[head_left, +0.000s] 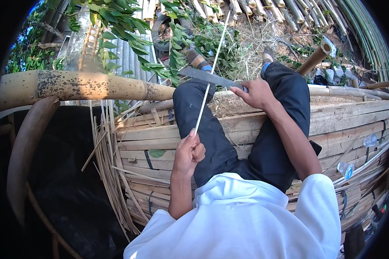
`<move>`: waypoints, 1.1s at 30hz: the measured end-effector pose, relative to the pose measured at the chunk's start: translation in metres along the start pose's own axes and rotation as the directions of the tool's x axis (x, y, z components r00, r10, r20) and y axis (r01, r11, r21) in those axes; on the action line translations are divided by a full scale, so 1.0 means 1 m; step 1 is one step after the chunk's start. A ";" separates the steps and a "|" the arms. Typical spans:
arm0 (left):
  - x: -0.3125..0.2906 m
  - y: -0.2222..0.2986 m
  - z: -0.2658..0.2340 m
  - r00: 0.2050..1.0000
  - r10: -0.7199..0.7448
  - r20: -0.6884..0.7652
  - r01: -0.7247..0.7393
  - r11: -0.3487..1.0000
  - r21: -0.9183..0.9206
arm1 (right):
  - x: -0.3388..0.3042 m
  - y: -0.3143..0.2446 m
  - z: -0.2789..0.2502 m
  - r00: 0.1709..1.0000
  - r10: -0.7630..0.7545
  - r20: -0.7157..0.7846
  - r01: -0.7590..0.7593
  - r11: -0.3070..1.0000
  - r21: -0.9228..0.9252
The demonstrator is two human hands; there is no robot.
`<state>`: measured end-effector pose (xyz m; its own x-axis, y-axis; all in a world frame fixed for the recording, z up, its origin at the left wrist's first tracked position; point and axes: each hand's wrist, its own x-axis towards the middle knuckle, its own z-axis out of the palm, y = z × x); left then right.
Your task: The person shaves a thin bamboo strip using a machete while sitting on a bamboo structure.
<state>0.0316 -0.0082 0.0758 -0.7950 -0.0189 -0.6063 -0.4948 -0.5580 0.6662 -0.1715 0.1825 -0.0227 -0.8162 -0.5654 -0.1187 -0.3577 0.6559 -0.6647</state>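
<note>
My left hand [189,152] is closed around the lower end of a thin pale bamboo strip [217,49], which slants up and away past my knees. In my right hand [256,94] is the handle of a broad grey machete [216,79], its blade pointing left across the strip. Blade and strip cross above the gap between my legs, close to my left knee; whether they touch I cannot tell. The thumb of my right hand lies along the handle end of the blade.
I sit on a bench of bundled bamboo slats [350,114]. A thick bamboo pole [103,86] runs at the left, beside a bunch of thin strips [112,172]. Two plastic cups [345,170] lie at the right. Ahead are cut bamboo poles [294,15], a tyre [161,34] and leafy branches [121,26].
</note>
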 end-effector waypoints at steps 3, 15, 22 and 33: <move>-0.010 -0.007 -0.005 1.000 -0.018 0.002 0.018 0.998 -0.066 | 0.008 0.008 -0.011 0.976 0.215 0.045 -0.219 0.965 0.142; 0.012 -0.014 0.008 0.982 0.151 -0.111 -0.122 0.965 0.233 | -0.037 -0.033 0.032 0.896 -0.422 0.138 0.401 0.902 0.158; 0.012 -0.003 0.015 0.992 0.103 -0.071 -0.095 0.990 0.107 | -0.022 -0.019 0.020 0.922 -0.375 0.098 0.378 0.926 -0.016; 0.014 -0.037 0.007 0.913 0.377 -0.153 -0.213 0.763 0.611 | -0.003 -0.008 0.016 0.963 0.242 0.119 -0.268 0.803 0.532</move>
<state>0.0363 0.0185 0.0455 -0.8590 -0.3550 -0.3690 -0.4228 0.0854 0.9022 -0.1593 0.1708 -0.0286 -0.8186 -0.4450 -0.3631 0.1729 0.4119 -0.8947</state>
